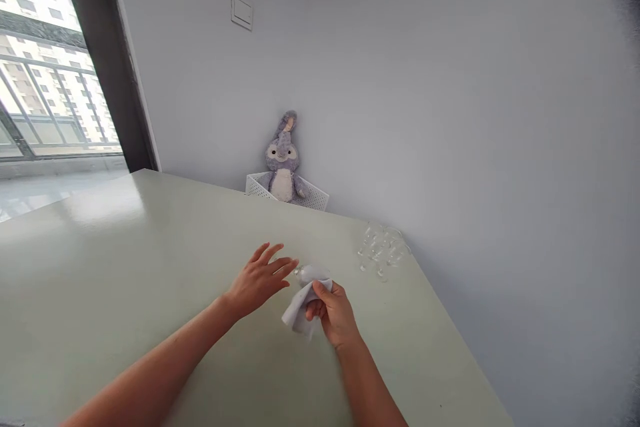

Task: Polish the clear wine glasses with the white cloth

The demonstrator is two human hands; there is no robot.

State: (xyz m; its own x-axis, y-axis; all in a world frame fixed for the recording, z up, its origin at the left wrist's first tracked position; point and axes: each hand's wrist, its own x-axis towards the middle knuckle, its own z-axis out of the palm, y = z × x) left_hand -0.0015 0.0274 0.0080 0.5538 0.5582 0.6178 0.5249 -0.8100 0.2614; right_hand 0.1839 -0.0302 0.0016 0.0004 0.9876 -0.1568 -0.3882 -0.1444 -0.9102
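Note:
My right hand (333, 312) is closed on a white cloth (300, 310), its thumb pressed on top and a loose corner hanging down to the left. A clear glass object (299, 271) shows at the cloth's upper left; part of it is covered, so I cannot tell its full shape. Just left of it is my left hand (260, 278), palm down, fingers stretched and spread. Its fingertips come close to the clear object, but I cannot tell whether they touch it. To the right, several small clear glasses (383, 247) stand grouped near the table's far right edge.
Both hands are over a pale green, glossy table (240, 360). Behind its far edge, a grey-purple plush toy (283, 163) sits in a white perforated basket (315, 198). Grey walls meet behind it, with a light switch (242, 10). A window with a railing (55, 100) is at left.

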